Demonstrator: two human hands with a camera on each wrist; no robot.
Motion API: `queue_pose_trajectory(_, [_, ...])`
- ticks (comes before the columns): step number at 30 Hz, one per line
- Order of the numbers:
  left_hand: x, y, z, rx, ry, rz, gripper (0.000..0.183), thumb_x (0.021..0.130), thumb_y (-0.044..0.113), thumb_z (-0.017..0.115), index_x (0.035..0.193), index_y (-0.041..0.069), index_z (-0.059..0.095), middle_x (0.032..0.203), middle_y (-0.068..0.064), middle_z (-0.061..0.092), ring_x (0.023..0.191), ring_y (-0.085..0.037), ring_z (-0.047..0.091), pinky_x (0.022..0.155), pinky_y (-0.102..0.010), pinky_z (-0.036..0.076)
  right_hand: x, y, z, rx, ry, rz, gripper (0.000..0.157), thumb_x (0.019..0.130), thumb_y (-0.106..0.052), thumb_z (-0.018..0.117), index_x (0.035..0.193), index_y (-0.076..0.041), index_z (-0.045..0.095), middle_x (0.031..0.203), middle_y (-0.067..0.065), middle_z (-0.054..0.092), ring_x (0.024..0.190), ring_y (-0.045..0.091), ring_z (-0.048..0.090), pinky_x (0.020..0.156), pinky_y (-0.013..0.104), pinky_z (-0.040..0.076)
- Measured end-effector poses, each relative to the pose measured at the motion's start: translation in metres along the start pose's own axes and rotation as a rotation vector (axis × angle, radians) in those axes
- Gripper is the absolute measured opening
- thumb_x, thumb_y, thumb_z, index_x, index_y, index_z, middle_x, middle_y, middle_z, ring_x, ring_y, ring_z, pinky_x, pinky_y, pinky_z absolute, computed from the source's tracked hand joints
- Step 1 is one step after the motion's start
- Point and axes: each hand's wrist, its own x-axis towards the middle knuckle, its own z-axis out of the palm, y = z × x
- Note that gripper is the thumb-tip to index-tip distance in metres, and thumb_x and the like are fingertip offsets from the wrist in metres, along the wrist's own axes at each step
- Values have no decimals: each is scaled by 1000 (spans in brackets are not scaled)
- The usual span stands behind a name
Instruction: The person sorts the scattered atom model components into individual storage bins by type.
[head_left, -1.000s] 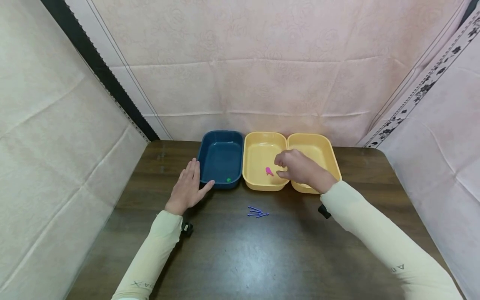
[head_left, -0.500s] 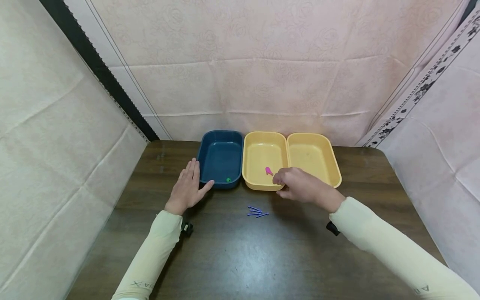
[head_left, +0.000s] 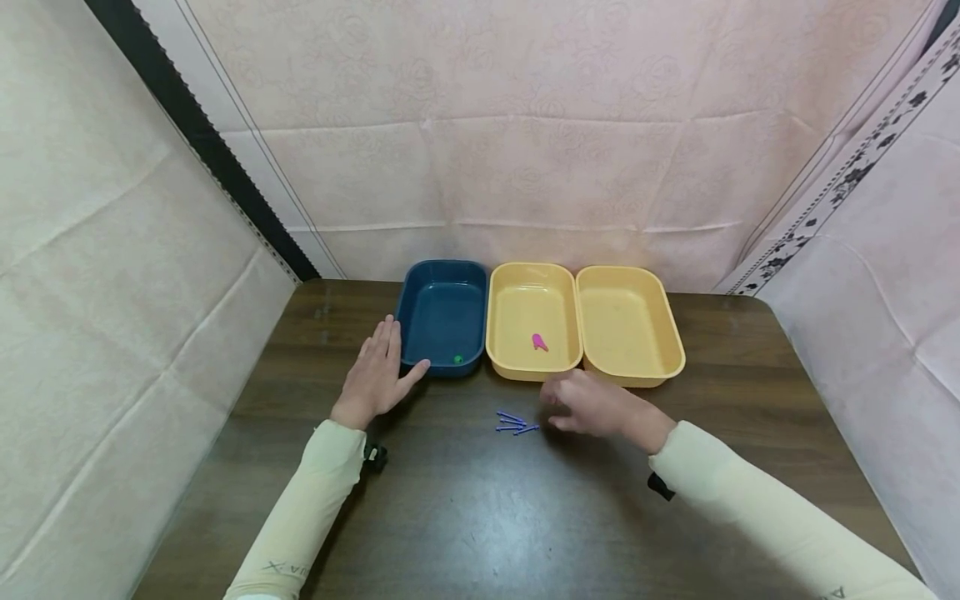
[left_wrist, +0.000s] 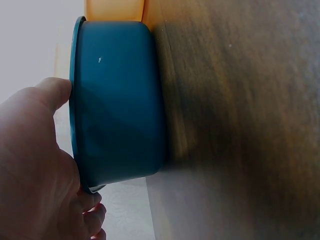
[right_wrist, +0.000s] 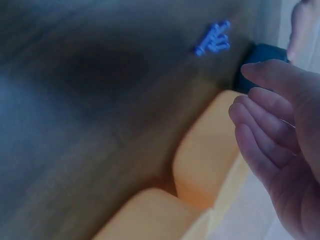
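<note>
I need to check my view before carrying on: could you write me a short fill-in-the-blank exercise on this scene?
1. The left hand touches the ____ bin.
2. Counted from the person's left, the pink piece lies in the ____ bin.
3. Nearer the sticks on the table is the ____ hand.
4. The rightmost bin is coloured ____.

Missing words: blue; second; right; yellow.

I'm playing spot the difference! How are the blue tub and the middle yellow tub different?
The blue tub is dark, but the middle yellow tub is pale. The blue tub has a green piece inside; the middle yellow tub has a pink piece. The left hand touches the blue tub, not the middle yellow tub. Both have open tops and rounded corners.
</note>
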Motion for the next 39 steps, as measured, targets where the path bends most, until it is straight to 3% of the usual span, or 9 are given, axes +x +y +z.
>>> queue_pose_trajectory(9, [0,1,0,-1,0,3,101,106,67,43,168,-4,6,178,-21,-1,166,-40,7,135,-57,11,4,3,29,43,1,-21,13,91,-7,81,100,-2,73,92,9,72,81,15,67,72,27,59])
queue_pose_trajectory(21, [1,2,0,-6,6,8,101,106,67,43,168,-4,5,178,-21,0,166,-40,8,134,-57,12,9,8,51,81,-7,21,10,92,-8,79,100,-4,76,91,4,70,80,8,61,72,25,58])
queue_pose_trajectory(32, [0,2,0,-1,6,8,102,106,67,43,168,-4,6,178,-21,0,166,-40,8,134,-57,12,10,9,56,126,5,2,7,89,-3,77,93,-7,74,84,-2,66,74,4,56,66,20,53])
queue_pose_trajectory(39, [1,0,2,1,3,3,102,105,69,42,168,-3,5,179,-20,0,166,-40,7,134,-57,12,1,5,39,137,26,15,7,87,-4,76,89,-9,72,80,-4,64,70,2,55,62,17,50])
